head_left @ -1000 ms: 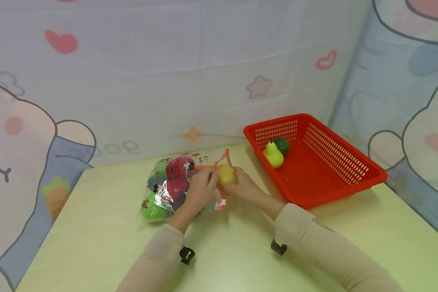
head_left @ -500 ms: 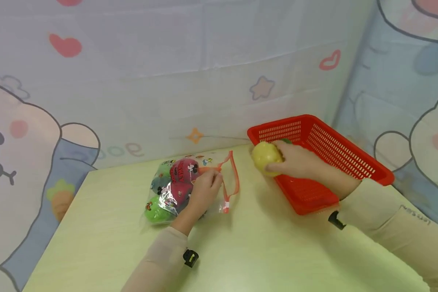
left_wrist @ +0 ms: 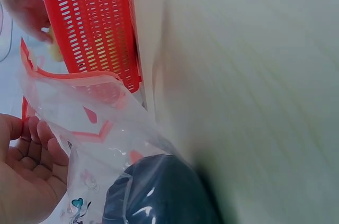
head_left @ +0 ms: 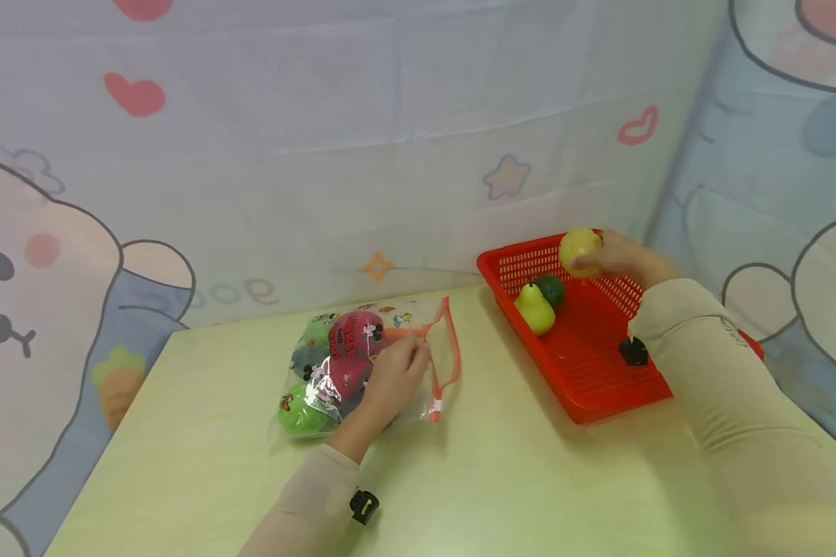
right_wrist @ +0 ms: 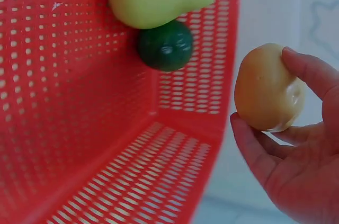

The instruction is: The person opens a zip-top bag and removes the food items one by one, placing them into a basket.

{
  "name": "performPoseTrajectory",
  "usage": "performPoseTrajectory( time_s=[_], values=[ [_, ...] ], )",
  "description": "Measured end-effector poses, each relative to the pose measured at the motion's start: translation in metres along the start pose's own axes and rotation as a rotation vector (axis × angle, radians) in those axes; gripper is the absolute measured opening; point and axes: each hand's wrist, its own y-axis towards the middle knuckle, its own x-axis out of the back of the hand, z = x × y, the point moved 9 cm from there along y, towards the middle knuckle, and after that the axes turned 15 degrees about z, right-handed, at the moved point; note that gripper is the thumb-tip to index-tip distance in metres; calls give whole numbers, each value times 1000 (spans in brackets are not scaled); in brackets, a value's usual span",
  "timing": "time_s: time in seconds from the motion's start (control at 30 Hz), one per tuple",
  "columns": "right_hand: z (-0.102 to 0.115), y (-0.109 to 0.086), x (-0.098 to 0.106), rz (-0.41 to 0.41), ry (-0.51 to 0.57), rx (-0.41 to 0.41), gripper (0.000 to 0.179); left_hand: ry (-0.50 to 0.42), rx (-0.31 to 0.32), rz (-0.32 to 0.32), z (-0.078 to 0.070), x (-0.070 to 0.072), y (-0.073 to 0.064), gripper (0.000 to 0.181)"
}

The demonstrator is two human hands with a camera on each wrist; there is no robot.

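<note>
My right hand (head_left: 623,255) holds a yellow potato (head_left: 578,251) above the far side of the red basket (head_left: 588,410). In the right wrist view, thumb and fingers grip the potato (right_wrist: 267,86) beside the basket's rim. A light green pear (head_left: 535,311) and a small dark green round fruit (head_left: 552,289) lie inside the basket. My left hand (head_left: 395,375) pinches the orange-edged mouth of a clear printed bag (head_left: 351,367) on the table. The left wrist view shows the bag's edge (left_wrist: 79,75) standing apart, with a dark round thing (left_wrist: 164,189) inside.
Several red and green rounded things fill the bag's left part, such as a bright green one (head_left: 301,411). A pale yellow table (head_left: 460,487) carries bag and basket. Behind it hangs a cloth (head_left: 306,170) printed with cartoon figures.
My right hand has carried the potato from the bag's mouth rightward, to above the basket's far side. My left hand has stayed at the bag's opening.
</note>
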Motion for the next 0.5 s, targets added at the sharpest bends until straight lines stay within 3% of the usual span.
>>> performPoseTrajectory(
  time_s=[0.23, 0.5],
  values=[
    [-41, 26, -24, 15, -20, -67, 61, 6, 22, 28, 3, -4, -3, 20],
    [-70, 36, -36, -41, 142, -170, 71, -4, -12, 33, -1, -10, -4, 21]
  ],
)
